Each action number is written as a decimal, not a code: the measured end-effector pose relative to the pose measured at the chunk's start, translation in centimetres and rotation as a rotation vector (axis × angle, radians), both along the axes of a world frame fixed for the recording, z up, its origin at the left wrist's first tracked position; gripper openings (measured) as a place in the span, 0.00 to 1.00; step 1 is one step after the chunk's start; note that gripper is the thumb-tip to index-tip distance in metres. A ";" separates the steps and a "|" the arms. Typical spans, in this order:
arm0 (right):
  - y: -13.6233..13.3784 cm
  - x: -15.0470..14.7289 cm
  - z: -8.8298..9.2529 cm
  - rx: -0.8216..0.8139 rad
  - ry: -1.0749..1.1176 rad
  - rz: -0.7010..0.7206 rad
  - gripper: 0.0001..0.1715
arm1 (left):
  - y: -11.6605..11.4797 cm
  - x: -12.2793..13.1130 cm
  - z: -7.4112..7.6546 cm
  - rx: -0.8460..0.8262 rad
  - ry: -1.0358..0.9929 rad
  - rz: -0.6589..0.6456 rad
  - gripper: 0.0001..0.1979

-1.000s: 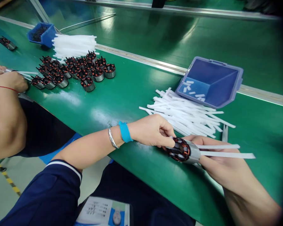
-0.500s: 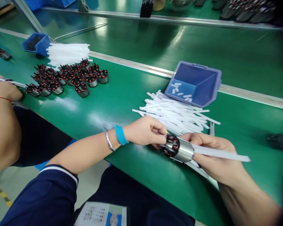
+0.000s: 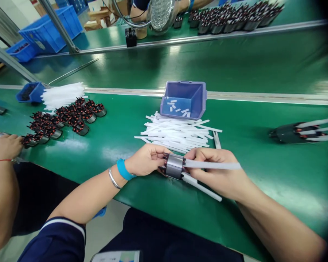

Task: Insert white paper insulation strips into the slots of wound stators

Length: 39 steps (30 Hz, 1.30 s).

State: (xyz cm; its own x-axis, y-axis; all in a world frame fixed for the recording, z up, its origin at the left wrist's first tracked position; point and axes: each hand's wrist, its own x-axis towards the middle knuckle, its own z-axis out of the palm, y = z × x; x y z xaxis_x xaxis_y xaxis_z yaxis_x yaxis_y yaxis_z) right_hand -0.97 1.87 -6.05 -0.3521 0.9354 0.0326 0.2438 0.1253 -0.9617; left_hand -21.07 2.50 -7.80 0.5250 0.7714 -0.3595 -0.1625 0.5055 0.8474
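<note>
A motor stator [image 3: 175, 166], a steel ring with dark ends and copper windings, is held level above the green table. My left hand [image 3: 144, 159] is closed on its left end, fingertips on the dark end piece. At the right end, my right hand [image 3: 213, 169] is closed with thumb and fingers about a white strip [image 3: 215, 165] that projects from the stator. Lower down, further white strips [image 3: 203, 187] stick out of the same end. Just behind my hands lies a loose pile of white strips [image 3: 177, 133].
Behind the pile, a blue bin [image 3: 183, 98] holds short white pieces. Tweezers [image 3: 217, 140] lie beside the pile. On the right rests another stator [image 3: 295, 133] with strips. Several stators [image 3: 57, 122] stand at left, near a co-worker's hand [image 3: 5, 145].
The view has swung right and up. The stator has turned, so its steel side faces me and the copper-wound end is mostly hidden. Both hands are still on it.
</note>
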 end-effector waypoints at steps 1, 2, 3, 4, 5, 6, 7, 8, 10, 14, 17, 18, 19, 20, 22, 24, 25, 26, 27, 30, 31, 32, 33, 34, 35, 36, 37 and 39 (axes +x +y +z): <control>0.2 0.1 0.0 -0.017 0.022 0.015 0.16 | 0.0 -0.1 0.1 -0.018 -0.016 -0.004 0.18; 0.4 0.3 0.0 -0.046 0.075 0.034 0.15 | 0.0 -0.1 0.1 -0.036 -0.041 0.002 0.20; 0.6 0.6 0.0 -0.084 0.150 0.057 0.15 | -0.1 -0.2 0.3 -0.057 -0.066 0.012 0.21; 0.9 0.9 -0.1 -0.113 0.230 0.081 0.15 | -0.1 -0.3 0.5 -0.080 -0.085 0.027 0.22; 1.1 1.2 -0.2 -0.111 0.292 0.101 0.15 | -0.2 -0.3 0.7 -0.100 -0.099 0.041 0.23; 1.2 1.3 -0.4 -0.066 0.318 0.115 0.14 | -0.2 -0.3 0.9 -0.115 -0.103 0.055 0.22; 1.2 1.4 -0.5 0.025 0.303 0.123 0.16 | -0.3 -0.3 1.1 -0.122 -0.102 0.068 0.21; 1.0 1.2 -0.7 0.150 0.257 0.128 0.22 | -0.3 -0.1 1.3 -0.123 -0.100 0.077 0.20; 0.3 0.3 -0.9 0.414 0.159 0.122 0.36 | -0.4 0.3 1.7 -0.111 -0.096 0.080 0.21; -1.1 -2.1 -0.8 0.662 0.171 0.017 0.25 | -0.7 1.0 1.9 -0.082 -0.040 0.031 0.22; -1.2 -1.7 -0.4 0.679 0.126 -0.078 0.19 | -0.7 0.7 2.0 0.001 0.075 0.045 0.25; -1.1 -0.9 -0.3 0.674 0.069 -0.129 0.18 | -0.7 0.5 2.1 0.042 0.128 0.077 0.27; -1.0 0.4 -0.3 0.668 0.004 -0.190 0.18 | -0.6 0.2 2.2 0.085 0.181 0.120 0.29; -0.9 2.0 -0.4 0.662 -0.068 -0.259 0.18 | -0.5 -0.1 2.3 0.125 0.227 0.165 0.29; -0.7 5.9 -0.8 0.662 -0.203 -0.417 0.16 | -0.4 -0.6 2.6 0.191 0.284 0.237 0.27; -0.7 9.9 -1.5 0.678 -0.366 -0.614 0.16 | -0.5 -0.8 2.9 0.236 0.293 0.264 0.24; -0.8 11.6 -1.8 0.688 -0.424 -0.684 0.16 | -0.6 -0.7 2.9 0.251 0.296 0.266 0.24; -1.0 13.0 -2.1 0.700 -0.479 -0.743 0.17 | -0.7 -0.6 3.0 0.267 0.305 0.264 0.23; -1.2 13.9 -2.3 0.710 -0.521 -0.779 0.17 | -0.9 -0.4 2.9 0.285 0.318 0.262 0.22; -2.1 14.2 -2.5 0.747 -0.591 -0.768 0.18 | -1.6 0.6 2.7 0.378 0.372 0.289 0.20; -2.4 13.5 -2.5 0.782 -0.606 -0.731 0.19 | -1.9 1.1 2.6 0.421 0.385 0.298 0.19; -2.7 12.5 -2.5 0.824 -0.619 -0.684 0.20 | -2.2 1.6 2.5 0.465 0.396 0.297 0.19; -3.0 11.4 -2.4 0.869 -0.630 -0.635 0.21 | -2.5 2.2 2.4 0.509 0.405 0.280 0.18; -3.2 10.2 -2.3 0.911 -0.636 -0.590 0.23 | -2.8 2.8 2.4 0.549 0.413 0.249 0.17; -3.3 9.0 -2.2 0.942 -0.633 -0.551 0.23 | -3.0 3.4 2.4 0.579 0.418 0.209 0.18; -3.4 7.9 -2.1 0.959 -0.620 -0.518 0.22 | -3.1 4.1 2.4 0.593 0.419 0.172 0.18; -3.5 7.0 -1.9 0.967 -0.603 -0.485 0.21 | -3.2 4.6 2.5 0.590 0.416 0.143 0.19; -3.6 5.6 -1.6 0.972 -0.566 -0.429 0.20 | -3.1 5.6 2.7 0.541 0.392 0.119 0.21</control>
